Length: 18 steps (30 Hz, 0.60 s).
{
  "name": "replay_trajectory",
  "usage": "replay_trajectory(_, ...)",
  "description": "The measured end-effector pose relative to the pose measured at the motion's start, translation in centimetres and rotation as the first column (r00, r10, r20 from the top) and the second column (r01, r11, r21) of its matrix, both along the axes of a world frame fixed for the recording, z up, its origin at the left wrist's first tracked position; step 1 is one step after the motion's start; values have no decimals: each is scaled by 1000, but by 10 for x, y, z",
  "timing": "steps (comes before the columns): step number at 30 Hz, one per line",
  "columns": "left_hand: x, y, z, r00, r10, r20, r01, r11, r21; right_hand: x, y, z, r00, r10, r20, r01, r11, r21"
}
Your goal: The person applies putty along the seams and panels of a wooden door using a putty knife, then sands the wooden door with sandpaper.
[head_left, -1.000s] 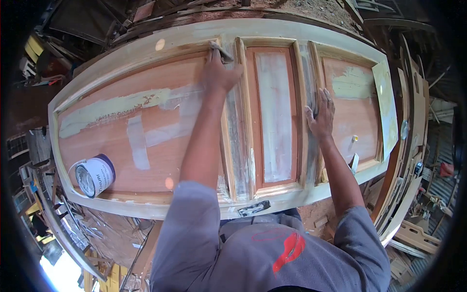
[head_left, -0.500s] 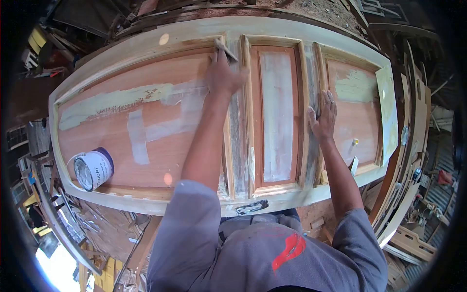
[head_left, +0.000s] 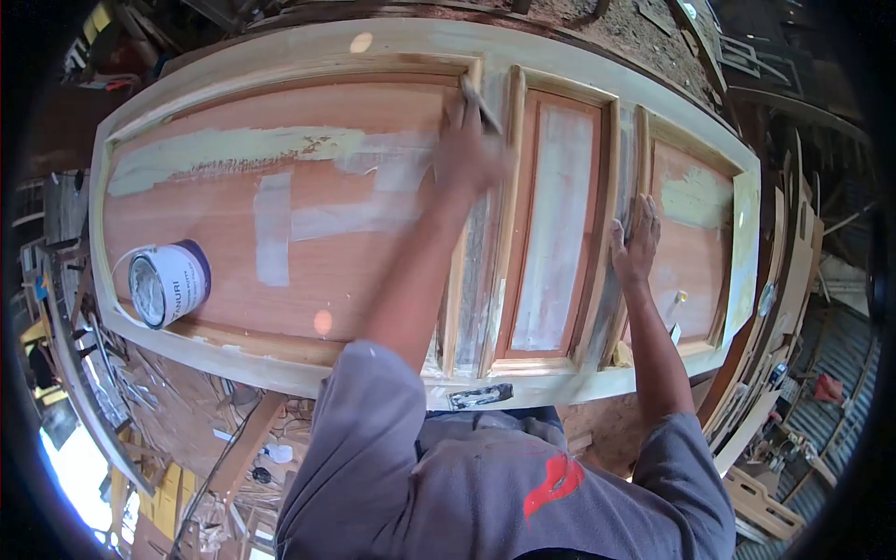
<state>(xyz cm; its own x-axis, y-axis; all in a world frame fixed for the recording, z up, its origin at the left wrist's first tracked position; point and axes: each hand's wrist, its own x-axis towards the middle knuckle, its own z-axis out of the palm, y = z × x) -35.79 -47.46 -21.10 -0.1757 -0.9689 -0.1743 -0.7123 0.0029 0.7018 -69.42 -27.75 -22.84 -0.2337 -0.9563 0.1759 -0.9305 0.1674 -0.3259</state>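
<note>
A wooden panelled door lies flat in front of me, with pale putty patches across its panels. My left hand, blurred by motion, is closed on a thin, flat grey piece that looks like folded sandpaper. It presses near the upper right corner of the large left panel, by the moulding. My right hand rests with fingers stretched out on the stile and moulding beside the right panel. That hand holds nothing.
An open putty can lies tipped on its side at the door's left end. A putty-smeared flat blade lies on the near edge. A pale sheet sits at the right end, and a small scraper lies on the right panel.
The camera view has shifted, so the door appears turned and the can higher. My left hand stays near the same panel corner, moving and blurred. My right hand remains resting on the door.
</note>
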Motion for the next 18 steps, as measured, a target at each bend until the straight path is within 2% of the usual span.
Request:
replay_trajectory(3, 30, 142, -17, 997, 41, -65, -51, 987, -156, -2, -6, -1, 1000, 10, 19, -9, 1000, -10)
replay_trajectory(5, 54, 221, 4, 995, -26, -95, 5, 977, -212, -6, -4, -4, 1000, 13, 13, -13, 1000, -4)
replay_trajectory(8, 48, 221, 2, 968, 37, -248, -74, 987, -143, -7, -4, -7, 999, 43, -30, -43, 999, -3)
replay_trajectory(10, 27, 150, -12, 992, 79, -102, -89, 991, -97, -6, -6, -8, 999, 33, -35, -33, 999, 2)
replay_trajectory(11, 19, 111, -9, 992, 98, -83, -109, 984, -138, -5, -4, -6, 999, 25, -42, -25, 1000, 8)
replay_trajectory(14, 14, 63, 13, 979, 71, -191, -84, 994, -64, -2, -4, -4, 999, 13, -42, -13, 1000, 3)
replay_trajectory(15, 24, 75, 31, 984, 24, -175, 25, 962, 272, -1, 0, -5, 998, 22, -62, -22, 1000, 12)
replay_trajectory(18, 57, 268, 0, 976, 14, -219, -22, 999, -32, -5, -6, -8, 996, 11, -90, -12, 1000, -4)
